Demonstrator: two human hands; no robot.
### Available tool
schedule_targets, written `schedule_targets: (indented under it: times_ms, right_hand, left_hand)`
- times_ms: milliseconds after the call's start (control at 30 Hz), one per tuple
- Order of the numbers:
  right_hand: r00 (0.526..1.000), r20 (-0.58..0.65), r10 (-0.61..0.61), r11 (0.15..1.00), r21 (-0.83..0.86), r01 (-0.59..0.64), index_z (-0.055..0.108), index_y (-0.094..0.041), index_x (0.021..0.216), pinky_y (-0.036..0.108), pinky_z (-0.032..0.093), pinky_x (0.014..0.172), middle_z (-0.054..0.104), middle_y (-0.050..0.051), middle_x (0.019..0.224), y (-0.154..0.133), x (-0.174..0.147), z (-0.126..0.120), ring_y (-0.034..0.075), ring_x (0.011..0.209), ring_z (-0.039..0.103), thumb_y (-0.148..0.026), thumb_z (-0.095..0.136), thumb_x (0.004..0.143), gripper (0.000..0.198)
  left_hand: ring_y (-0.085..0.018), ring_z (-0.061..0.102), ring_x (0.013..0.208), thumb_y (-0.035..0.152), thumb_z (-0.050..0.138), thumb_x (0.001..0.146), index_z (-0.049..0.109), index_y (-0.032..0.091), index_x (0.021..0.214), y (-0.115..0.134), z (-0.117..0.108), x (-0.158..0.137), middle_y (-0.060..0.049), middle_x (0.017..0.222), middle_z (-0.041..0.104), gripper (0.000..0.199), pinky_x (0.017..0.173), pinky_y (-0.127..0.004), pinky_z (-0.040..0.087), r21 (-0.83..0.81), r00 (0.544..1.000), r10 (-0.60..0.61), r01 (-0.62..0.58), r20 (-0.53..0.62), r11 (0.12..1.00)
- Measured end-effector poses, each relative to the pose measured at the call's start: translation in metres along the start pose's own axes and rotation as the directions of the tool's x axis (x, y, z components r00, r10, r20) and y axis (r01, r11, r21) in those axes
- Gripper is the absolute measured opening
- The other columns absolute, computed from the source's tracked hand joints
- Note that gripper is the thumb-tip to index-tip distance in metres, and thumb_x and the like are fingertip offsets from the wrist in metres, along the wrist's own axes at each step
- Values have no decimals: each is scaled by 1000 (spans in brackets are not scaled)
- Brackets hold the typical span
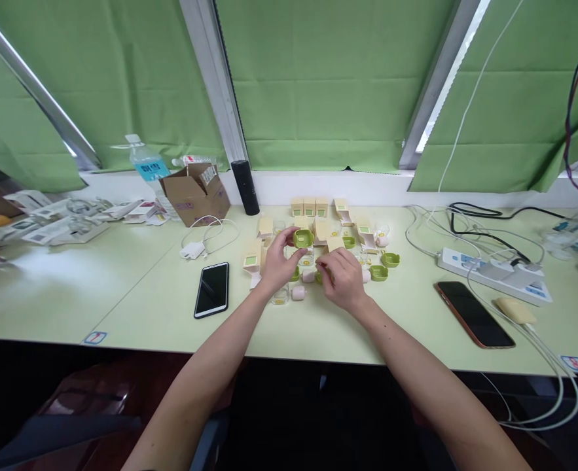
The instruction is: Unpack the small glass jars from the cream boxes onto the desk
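My left hand [279, 260] holds a small green tray-like case [303, 239] between thumb and fingers, its hollow side toward me. Just right of it, my right hand [342, 278] has its fingertips pinched together; what they hold, if anything, is too small to make out. Around both hands lie more green cases [379, 273], pale pink cylinders [298, 292] and clear pieces with a yellow mark [279, 296]. Small cream boxes [252, 258] stand among them, several in a row behind. My hands hide part of this cluster.
A phone [212, 290] lies at left, another phone [475, 314] at right by a power strip [493, 275] with cables. Behind are a cardboard box [195, 195], a black cylinder [245, 188] and a water bottle [146, 163]. Other people's hands show at both far edges.
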State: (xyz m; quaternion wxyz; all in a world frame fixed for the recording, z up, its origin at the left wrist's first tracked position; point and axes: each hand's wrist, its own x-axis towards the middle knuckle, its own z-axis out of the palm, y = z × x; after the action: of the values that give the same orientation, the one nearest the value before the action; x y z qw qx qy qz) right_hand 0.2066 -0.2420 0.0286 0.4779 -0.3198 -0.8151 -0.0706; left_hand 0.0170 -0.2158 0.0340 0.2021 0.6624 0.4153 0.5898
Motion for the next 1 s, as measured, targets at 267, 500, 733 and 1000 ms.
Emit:
schedule_targets:
  times_ms: [267,500,733,1000]
  right_hand:
    - [1000,-17,-5,994,109,7,41,-23,155,57,54,106,60,17,144,2,3,-5,34,135,57,-21,52,97,60]
    - [997,-28,73,982,177,-67,50,-24,147,56,57,105,63,17,134,8,1,-1,32,129,62,-21,52,98,49]
    - [992,-124,34,975,223,-6,53,-25,144,55,58,105,67,16,130,1,2,-4,31,126,64,-22,56,99,46]
    - [985,-170,-16,966,251,59,53,-26,146,53,60,101,68,15,129,-7,5,-6,30,122,66,-18,57,98,48]
  left_hand:
    - [-20,64,99,24,75,86,66,24,127,16,2,-9,-7,116,72,42,91,-37,54,65,967,191,-204,169,977]
    - [-23,65,100,54,69,92,61,23,138,19,0,-10,-12,113,70,56,85,-37,55,-136,961,132,-101,244,986]
    - [-15,55,63,73,49,96,65,19,86,27,0,-8,-3,72,61,57,60,-30,49,-225,937,-143,221,320,949]
    - [-13,45,56,77,47,94,50,21,72,33,1,-10,1,63,46,60,54,-30,42,-272,898,-182,306,400,912]
